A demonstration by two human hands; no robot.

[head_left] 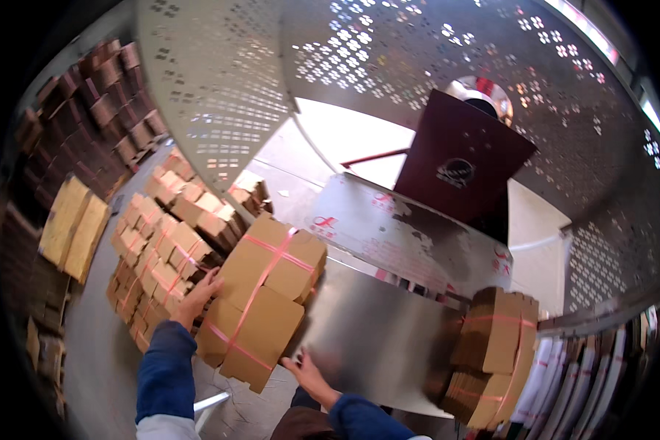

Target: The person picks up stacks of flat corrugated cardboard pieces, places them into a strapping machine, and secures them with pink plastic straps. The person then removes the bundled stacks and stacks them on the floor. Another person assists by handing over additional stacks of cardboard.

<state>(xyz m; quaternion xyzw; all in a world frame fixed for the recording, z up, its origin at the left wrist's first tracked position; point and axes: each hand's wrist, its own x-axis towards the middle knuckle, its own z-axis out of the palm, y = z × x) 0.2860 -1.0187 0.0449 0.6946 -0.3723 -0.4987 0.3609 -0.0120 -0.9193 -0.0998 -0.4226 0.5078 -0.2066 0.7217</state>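
A strapped bundle of flat brown cardboard boxes (pixel 260 286), tied crosswise with pink strap, is tilted in front of me at the left end of a bare metal tabletop (pixel 374 330). My left hand (pixel 198 297) grips the bundle's left edge, its fingertips against the cardboard. At the bundle's near right corner is my right hand (pixel 309 375), with its fingers on the cardboard's lower edge; part of that grip is hidden. Another strapped cardboard bundle (pixel 491 352) stands at the right end of the tabletop.
Stacked cardboard bundles (pixel 161 253) stand on the floor at my left. Perforated metal panels (pixel 220 81) curve around the far side. A dark red panel (pixel 462 158) rises behind the table. White strapped stacks (pixel 565 381) are at the right, a yellow wooden block (pixel 73 227) far left.
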